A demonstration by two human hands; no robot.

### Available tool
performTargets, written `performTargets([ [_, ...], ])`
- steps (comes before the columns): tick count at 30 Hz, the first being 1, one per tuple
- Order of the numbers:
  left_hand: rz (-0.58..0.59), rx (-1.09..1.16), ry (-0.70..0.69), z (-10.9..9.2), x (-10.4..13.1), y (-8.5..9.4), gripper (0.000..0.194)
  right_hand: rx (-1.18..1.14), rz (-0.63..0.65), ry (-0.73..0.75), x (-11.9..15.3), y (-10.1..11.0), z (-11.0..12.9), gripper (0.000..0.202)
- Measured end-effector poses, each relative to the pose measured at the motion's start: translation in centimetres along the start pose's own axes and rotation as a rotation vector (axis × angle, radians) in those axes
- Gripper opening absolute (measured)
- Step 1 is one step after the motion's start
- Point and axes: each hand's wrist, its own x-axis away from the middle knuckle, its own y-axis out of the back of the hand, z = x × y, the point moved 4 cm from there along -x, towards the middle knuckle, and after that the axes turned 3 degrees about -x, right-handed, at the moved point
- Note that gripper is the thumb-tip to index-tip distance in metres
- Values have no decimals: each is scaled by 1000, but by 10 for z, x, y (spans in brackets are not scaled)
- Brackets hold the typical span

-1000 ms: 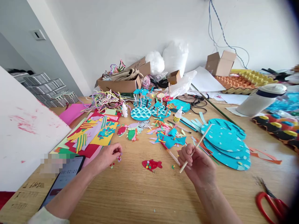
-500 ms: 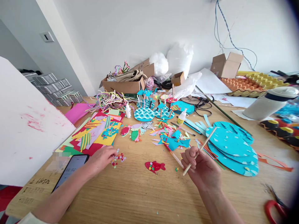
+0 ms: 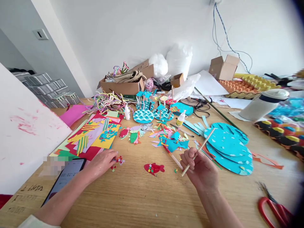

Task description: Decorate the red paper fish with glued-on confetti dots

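My right hand [image 3: 200, 169] holds a thin wooden stick [image 3: 205, 142] slantwise above the table, the fingers curled round it. My left hand [image 3: 104, 162] rests at a small heap of coloured paper bits [image 3: 120, 160], fingertips pinched together at its edge; whether a bit is between them is hidden. Between my hands lies a red paper fish [image 3: 154, 168] with several coloured dots by its head. A few green and yellow scraps [image 3: 175, 171] are beside my right hand.
A phone [image 3: 65, 177] lies under my left forearm. Red-handled scissors [image 3: 273, 205] are at lower right. Blue paper rounds [image 3: 228, 142], paper scraps, glue bottles [image 3: 180, 119], coloured sheets [image 3: 111, 137] and finished fish models [image 3: 143, 116] fill the back. A white bottle [image 3: 263, 104] stands at right.
The view has shifted slightly, so everything sits a little further left. My left fingertips stay at the paper bits, and my right hand still holds the stick.
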Motion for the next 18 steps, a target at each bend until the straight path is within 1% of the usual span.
performTargets([
  [5, 1, 28, -38, -2, -2, 1, 16, 1, 18, 12, 0, -1, 1, 19],
  [10, -47, 73, 63, 8, 2, 21, 15, -6, 28, 14, 1, -1, 1, 19],
  [12, -56, 80, 78, 13, 6, 27, 17, -19, 29, 7, 1, -1, 1, 19],
  [14, -31, 77, 65, 16, 11, 27, 20, -34, 26, 1, 1, -1, 1, 18],
  [18, 39, 45, 27, 16, 20, 12, 19, -43, 18, -3, 2, 0, 2, 18],
])
